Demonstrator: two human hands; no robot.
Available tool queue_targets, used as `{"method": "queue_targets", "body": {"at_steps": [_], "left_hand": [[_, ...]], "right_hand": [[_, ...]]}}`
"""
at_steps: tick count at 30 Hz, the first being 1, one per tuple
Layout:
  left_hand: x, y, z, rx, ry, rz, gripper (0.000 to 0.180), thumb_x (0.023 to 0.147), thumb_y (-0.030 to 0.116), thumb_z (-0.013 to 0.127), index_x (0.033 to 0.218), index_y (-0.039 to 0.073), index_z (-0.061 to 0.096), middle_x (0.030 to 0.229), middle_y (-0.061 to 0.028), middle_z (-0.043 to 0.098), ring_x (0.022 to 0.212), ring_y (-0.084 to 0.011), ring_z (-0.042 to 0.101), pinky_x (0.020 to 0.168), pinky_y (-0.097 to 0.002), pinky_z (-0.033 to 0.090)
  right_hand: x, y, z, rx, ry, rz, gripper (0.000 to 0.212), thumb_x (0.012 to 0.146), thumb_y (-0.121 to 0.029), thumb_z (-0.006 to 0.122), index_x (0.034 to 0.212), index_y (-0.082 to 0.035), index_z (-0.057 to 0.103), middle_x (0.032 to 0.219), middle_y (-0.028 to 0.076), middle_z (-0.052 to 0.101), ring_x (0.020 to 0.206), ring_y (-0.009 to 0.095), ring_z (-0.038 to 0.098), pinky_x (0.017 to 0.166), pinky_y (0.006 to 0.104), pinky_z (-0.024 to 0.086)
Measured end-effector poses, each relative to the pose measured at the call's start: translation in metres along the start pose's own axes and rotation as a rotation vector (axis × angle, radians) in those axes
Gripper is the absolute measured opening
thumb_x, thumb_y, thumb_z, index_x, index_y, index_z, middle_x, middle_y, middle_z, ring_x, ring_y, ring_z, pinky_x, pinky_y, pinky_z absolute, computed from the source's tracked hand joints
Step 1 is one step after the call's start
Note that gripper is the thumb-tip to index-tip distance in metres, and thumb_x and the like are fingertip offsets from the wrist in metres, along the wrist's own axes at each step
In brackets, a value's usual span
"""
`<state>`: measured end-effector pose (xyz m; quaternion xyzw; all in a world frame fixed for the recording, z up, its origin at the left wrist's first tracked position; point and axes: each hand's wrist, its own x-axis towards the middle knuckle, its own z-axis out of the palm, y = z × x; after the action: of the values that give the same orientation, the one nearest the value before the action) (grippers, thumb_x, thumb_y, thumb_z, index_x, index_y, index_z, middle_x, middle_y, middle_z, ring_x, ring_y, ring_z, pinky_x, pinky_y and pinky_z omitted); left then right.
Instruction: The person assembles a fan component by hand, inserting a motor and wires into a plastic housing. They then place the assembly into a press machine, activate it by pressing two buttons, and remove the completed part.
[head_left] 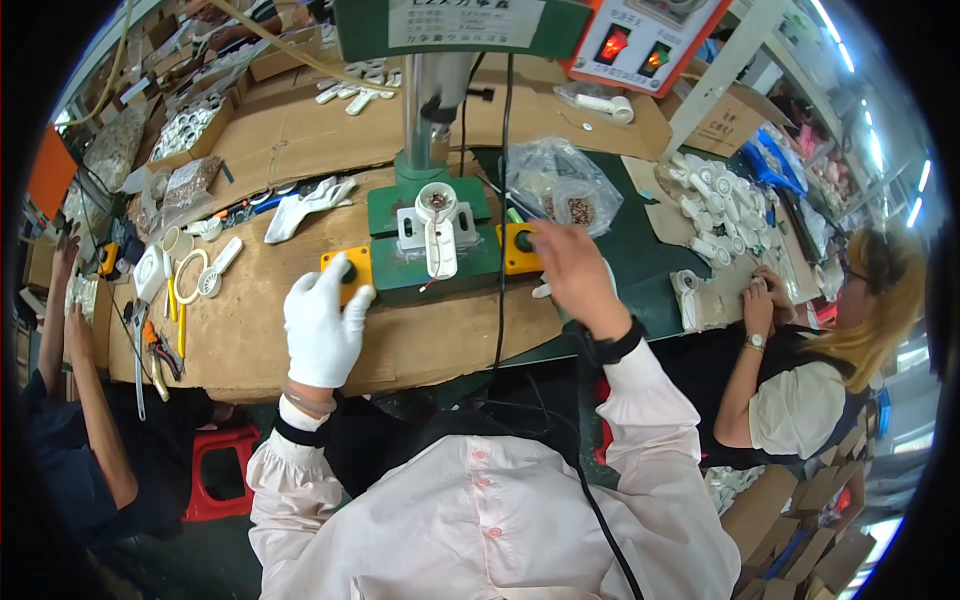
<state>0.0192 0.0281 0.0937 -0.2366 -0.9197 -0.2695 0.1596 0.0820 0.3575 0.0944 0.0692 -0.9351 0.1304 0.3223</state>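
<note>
My left hand (324, 328), in a white glove, rests at a yellow button box (358, 283) with thumb and fingers apart; it holds nothing. My bare right hand (582, 275) reaches over a second yellow button box (518, 262), its fingertips at the dark button, fingers loosely bent and nothing visible in them. Between the hands stands a green bench press (384, 207) with a metal column. On its metal fixture (467, 230) lies a white plastic housing (441, 258) with a round head and a handle; copper-coloured parts and a thin wire show inside.
A white glove (305, 208), pliers (160, 350) and white rings lie left. Behind the right box is a clear bag (560, 180) of small copper-coloured parts. White housings (715, 205) are heaped right, near a seated co-worker (800, 400). Another person's arms (95, 400) show left. A black cable (503, 200) hangs in front.
</note>
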Motion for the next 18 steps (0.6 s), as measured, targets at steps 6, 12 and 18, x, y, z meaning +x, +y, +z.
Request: {"method": "queue_targets", "body": {"at_steps": [6,12,18], "left_hand": [[-0.027,-0.038,0.039,-0.545,0.459,-0.166,0.042,0.097,0.012,0.058,0.137,0.001,0.049,0.124,-0.0159,0.061,0.116,-0.0262,0.057,0.099,-0.0373,0.044],[-0.033,-0.044,0.049,-0.739,0.493,-0.361,0.041,0.101,0.011,0.052,0.141,0.001,0.044,0.13,-0.0151,0.059,0.121,-0.0213,0.055,0.102,-0.0339,0.044],[-0.032,-0.047,0.05,-0.774,0.417,-0.365,0.041,0.101,0.011,0.052,0.141,0.0,0.045,0.13,-0.0159,0.058,0.119,-0.0213,0.056,0.102,-0.0327,0.044]], "right_hand": [[0.021,0.109,0.011,-0.03,-0.04,0.193,0.015,0.083,-0.01,0.061,0.096,-0.004,0.068,0.09,0.018,0.068,0.084,0.038,0.065,0.072,0.0451,0.052],[0.031,0.123,0.039,-0.312,-0.373,0.127,0.014,0.083,-0.014,0.061,0.09,-0.008,0.071,0.087,0.018,0.068,0.083,0.038,0.066,0.071,0.0455,0.053],[0.028,0.119,0.033,-0.281,-0.217,0.251,0.013,0.083,-0.015,0.061,0.088,-0.009,0.072,0.082,0.018,0.068,0.077,0.038,0.066,0.066,0.046,0.053]]}}
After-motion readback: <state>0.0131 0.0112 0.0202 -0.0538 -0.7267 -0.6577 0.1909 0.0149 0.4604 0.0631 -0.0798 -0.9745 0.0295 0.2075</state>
